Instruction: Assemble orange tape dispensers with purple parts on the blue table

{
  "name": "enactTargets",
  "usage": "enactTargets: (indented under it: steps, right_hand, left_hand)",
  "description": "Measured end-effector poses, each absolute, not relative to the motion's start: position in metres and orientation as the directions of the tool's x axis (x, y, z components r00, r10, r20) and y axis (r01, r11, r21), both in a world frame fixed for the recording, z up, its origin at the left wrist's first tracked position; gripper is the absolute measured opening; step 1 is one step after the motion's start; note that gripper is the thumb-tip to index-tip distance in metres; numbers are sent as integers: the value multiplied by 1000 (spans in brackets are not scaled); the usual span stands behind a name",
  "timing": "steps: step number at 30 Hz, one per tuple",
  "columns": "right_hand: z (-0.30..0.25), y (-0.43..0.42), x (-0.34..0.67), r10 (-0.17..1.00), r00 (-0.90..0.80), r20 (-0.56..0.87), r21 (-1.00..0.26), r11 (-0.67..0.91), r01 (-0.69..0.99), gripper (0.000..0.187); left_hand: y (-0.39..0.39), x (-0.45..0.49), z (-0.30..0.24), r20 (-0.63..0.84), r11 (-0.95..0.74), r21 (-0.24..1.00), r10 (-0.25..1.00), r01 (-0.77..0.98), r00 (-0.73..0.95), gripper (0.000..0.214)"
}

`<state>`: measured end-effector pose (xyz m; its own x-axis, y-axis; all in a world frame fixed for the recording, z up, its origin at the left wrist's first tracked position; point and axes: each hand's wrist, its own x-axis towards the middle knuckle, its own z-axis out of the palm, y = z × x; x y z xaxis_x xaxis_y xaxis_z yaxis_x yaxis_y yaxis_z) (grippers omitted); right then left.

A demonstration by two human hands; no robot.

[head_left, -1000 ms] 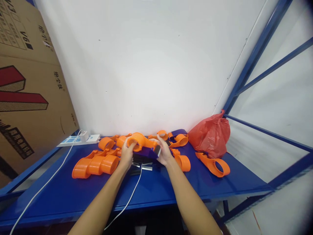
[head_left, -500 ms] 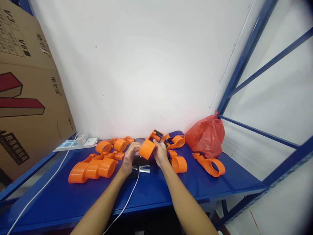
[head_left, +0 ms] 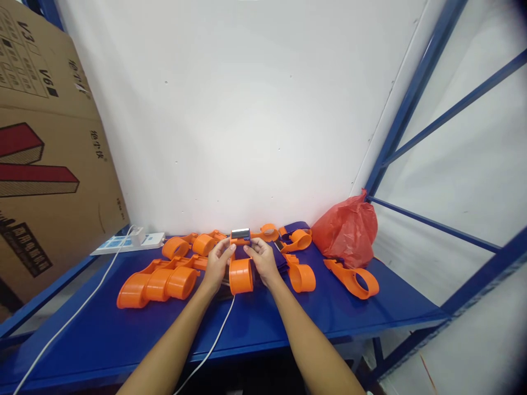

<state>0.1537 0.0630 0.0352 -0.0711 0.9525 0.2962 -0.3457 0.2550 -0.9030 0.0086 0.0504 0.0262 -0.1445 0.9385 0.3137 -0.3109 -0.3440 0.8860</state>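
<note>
While both hands met over the middle of the blue counter (head_left: pixel 370 312), they held one orange dispenser (head_left: pixel 241 275) between them, just above the surface. The left hand (head_left: pixel 216 264) had its grip pinched on the left side of the piece, and the right hand (head_left: pixel 262 262) had its grip pinched on the right side. The fingertips (head_left: pixel 229 250) of both reached up toward a small grey metal plate (head_left: pixel 240 234) at the top end of the part. The round barrel of the dispenser faced the camera, low between the two wrists.

Left of the hands, a row of orange dispensers (head_left: pixel 158 281) lay side by side on the counter, with more orange pieces (head_left: pixel 189 244) behind them near the wall. Right of the hands lay another orange shell (head_left: pixel 302 276), and farther right a flat orange handle piece (head_left: pixel 354 278) with a round hole. A red plastic bag (head_left: pixel 346 229) sat behind that, against the wall. A white power strip (head_left: pixel 129 242) rested at the back left corner, and a white cable (head_left: pixel 74 314) ran from it across the counter toward the near edge. A large cardboard box (head_left: pixel 45 153) stood at the left, and a blue rack frame (head_left: pixel 411 99) rose at the right.
</note>
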Motion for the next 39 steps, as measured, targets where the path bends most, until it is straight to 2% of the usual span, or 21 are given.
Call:
enactTargets:
  steps: [3, 7, 14, 22, 27, 39]
  right_hand:
    - [33, 63, 155, 959, -48, 278, -917, 250, -309, 30]
    - [32, 64, 155, 955, -13, 296, -931, 285, -229, 30]
    - [33, 64, 156, 934, 1, 358, -932, 357, -53, 21]
    - [30, 62, 158, 927, -56, 372, -918, 376, 124, 17]
    - [32, 59, 160, 907, -43, 419, -874, 415, 251, 18]
    - [37, 54, 162, 870, -45, 492, -808, 475, 347, 24]
  left_hand:
    - [52, 7, 29, 312, -371, 874, 923, -314, -223, 43]
    - [50, 9, 32, 316, -375, 873, 922, -312, -223, 43]
    - [47, 12, 34, 366, -390, 890, 920, -237, -140, 42]
    - [50, 9, 32, 286, -307, 913, 951, -268, -114, 49]
    - [49, 9, 32, 288, -300, 918, 954, -259, -81, 53]
    - [47, 10, 36, 300, -311, 924, 950, -225, -82, 55]
